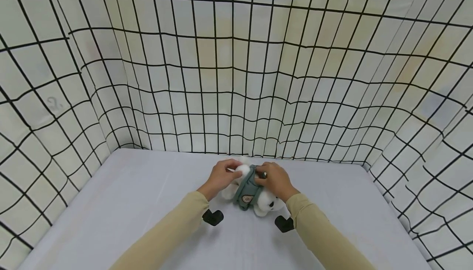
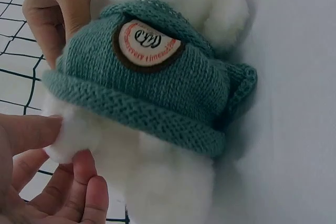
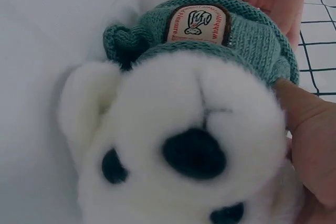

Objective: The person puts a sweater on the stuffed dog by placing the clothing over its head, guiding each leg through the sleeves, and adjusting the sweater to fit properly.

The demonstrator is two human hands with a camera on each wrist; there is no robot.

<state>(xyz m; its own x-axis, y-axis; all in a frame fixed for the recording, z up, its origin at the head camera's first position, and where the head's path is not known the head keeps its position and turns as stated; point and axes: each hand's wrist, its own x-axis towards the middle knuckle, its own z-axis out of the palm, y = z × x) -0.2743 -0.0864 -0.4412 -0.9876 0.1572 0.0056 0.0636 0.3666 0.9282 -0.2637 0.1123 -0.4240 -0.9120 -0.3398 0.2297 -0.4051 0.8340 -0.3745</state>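
A white plush bear [image 1: 267,202] in a green knitted sweater [image 1: 249,186] lies on its side on the white surface, head toward the right. On the sweater's front sits a round-edged patch [image 2: 149,45]. My left hand [image 1: 221,177] is at the bear's lower end, where thumb and fingers pinch a white furry limb [image 2: 76,135] just below the sweater's rolled hem [image 2: 136,111]. At the neck end, my right hand [image 1: 278,180] grips the sweater's upper side, thumb at the knit edge. The bear's black nose [image 3: 194,153] faces the right wrist camera. Some right fingers are hidden behind the bear.
Black netting [image 1: 233,69] hangs before white walls at the back and both sides. The white tabletop [image 1: 140,196] stretches around the bear up to the net. A black piece [image 1: 213,217] shows beside the left wrist, and another black piece [image 1: 283,223] beside the right.
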